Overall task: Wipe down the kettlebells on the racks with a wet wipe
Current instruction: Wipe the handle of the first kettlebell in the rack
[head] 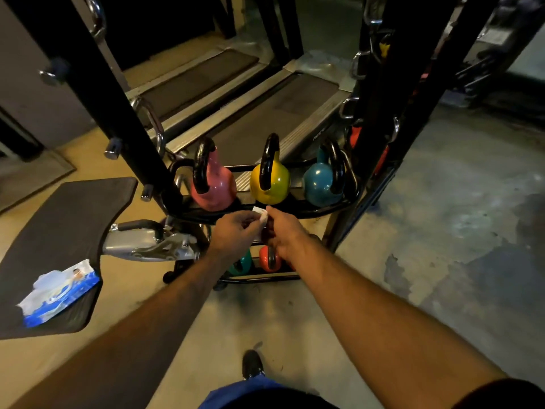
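Wipe [261, 214], small and white, sits pinched between both hands just in front of the top shelf of the black rack [324, 211]. Left hand [236, 231] curls its fingers round one edge of it; right hand [284, 231] nips the other edge with thumb and fingertips, so the two hands almost touch. Just behind the wipe stand three kettlebells in a row: pink kettlebell [213, 184] on the left, yellow kettlebell [269, 180] in the middle, teal kettlebell [323, 181] on the right, each with a black handle. Beneath the hands, partly hidden by them, a green kettlebell [243, 264] and a red kettlebell [269, 258] rest on the lower shelf. Black upright posts flank the rack. Well to the left, a blue pack of wipes [60, 292] lies on a dark padded bench [67, 219].
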A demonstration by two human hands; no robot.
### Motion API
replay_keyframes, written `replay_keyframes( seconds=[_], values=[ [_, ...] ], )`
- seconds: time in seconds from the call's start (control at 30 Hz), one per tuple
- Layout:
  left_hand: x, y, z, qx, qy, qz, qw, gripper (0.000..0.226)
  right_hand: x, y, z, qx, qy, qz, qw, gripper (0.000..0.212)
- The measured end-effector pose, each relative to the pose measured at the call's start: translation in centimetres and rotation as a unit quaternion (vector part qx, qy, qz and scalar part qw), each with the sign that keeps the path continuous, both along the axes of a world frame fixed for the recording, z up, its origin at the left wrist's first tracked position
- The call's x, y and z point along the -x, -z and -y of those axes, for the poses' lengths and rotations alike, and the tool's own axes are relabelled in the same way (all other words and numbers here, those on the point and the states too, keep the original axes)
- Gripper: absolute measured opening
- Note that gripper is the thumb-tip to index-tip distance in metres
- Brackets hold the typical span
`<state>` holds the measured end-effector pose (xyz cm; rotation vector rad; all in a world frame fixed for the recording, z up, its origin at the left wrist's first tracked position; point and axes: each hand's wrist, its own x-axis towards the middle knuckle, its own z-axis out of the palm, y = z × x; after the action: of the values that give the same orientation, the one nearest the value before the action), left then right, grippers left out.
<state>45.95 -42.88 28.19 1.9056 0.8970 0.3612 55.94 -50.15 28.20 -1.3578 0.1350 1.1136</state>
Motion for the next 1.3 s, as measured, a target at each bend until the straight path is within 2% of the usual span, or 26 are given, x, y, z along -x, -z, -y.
replay_keyframes(
  seconds=[0.1, 0.13, 0.2, 0.27, 0.33, 0.4, 0.47, 0.53, 0.6, 0.7, 0.8, 0.9, 1.03, 1.3],
  values=[
    [-0.3, 0.0, -2.4, 0.044, -0.004, 0.013, 0.999, 0.039, -0.7, 0.3, -1.8, -0.015, -0.015, -0.005, 1.0, 0.019],
    [-0.4, 0.0, -3.1, 0.053, -0.006, 0.025, 0.998, 0.035, -0.9, 0.4, -2.4, -0.02, -0.026, 0.009, 0.999, 0.016],
    [-0.7, -0.1, -4.5, 0.098, -0.027, 0.07, 0.992, 0.024, -1.0, 0.3, -3.6, -0.013, -0.041, 0.051, 0.998, 0.022],
    [-0.9, -0.4, -6.0, 0.134, -0.058, 0.111, 0.983, 0.023, -1.1, 0.1, -4.8, 0.01, -0.017, 0.073, 0.997, 0.028],
    [-1.0, -0.5, -7.8, 0.093, -0.08, 0.114, 0.986, 0.024, -1.7, 0.4, -6.2, 0.036, 0.004, 0.096, 0.995, 0.028],
    [-1.0, -0.5, -9.5, -0.005, -0.089, 0.091, 0.992, 0.018, -2.1, 0.6, -7.7, 0.049, 0.007, 0.136, 0.99, 0.027],
    [-1.1, -0.6, -11.0, -0.085, -0.111, 0.09, 0.986, 0.014, -2.2, 0.7, -9.3, 0.049, 0.003, 0.18, 0.983, 0.026],
    [-1.3, -0.7, -12.5, -0.128, -0.16, 0.107, 0.973, 0.018, -2.3, 0.7, -10.8, 0.047, -0.002, 0.245, 0.968, 0.027],
    [-1.5, -1.0, -14.0, -0.111, -0.223, 0.124, 0.961, 0.021, -2.6, 0.5, -12.2, 0.05, -0.01, 0.318, 0.947, 0.026],
    [-2.2, -0.4, -16.4, -0.017, -0.264, 0.127, 0.956, 0.028, -3.5, 0.7, -14.3, 0.045, -0.025, 0.385, 0.922, 0.025],
    [-3.4, 0.7, -19.3, 0.045, -0.227, 0.1, 0.968, 0.033, -4.7, 0.6, -16.8, 0.027, -0.026, 0.423, 0.905, 0.025],
    [-4.3, 0.7, -21.2, 0.058, -0.194, 0.08, 0.976, 0.022, -6.3, 0.3, -19.1, -0.011, -0.027, 0.439, 0.898, 0.024],
    [-5.3, 0.4, -22.1, 0.107, -0.125, 0.071, 0.984, 0.02, -8.2, 0.0, -21.1, -0.045, -0.022, 0.454, 0.889, 0.02],
    [-5.0, 1.8, -24.0, 0.099, -0.051, -0.006, 0.994, 0.019, -8.9, 0.2, -22.8, -0.052, -0.071, 0.442, 0.893, 0.024]
  ],
)
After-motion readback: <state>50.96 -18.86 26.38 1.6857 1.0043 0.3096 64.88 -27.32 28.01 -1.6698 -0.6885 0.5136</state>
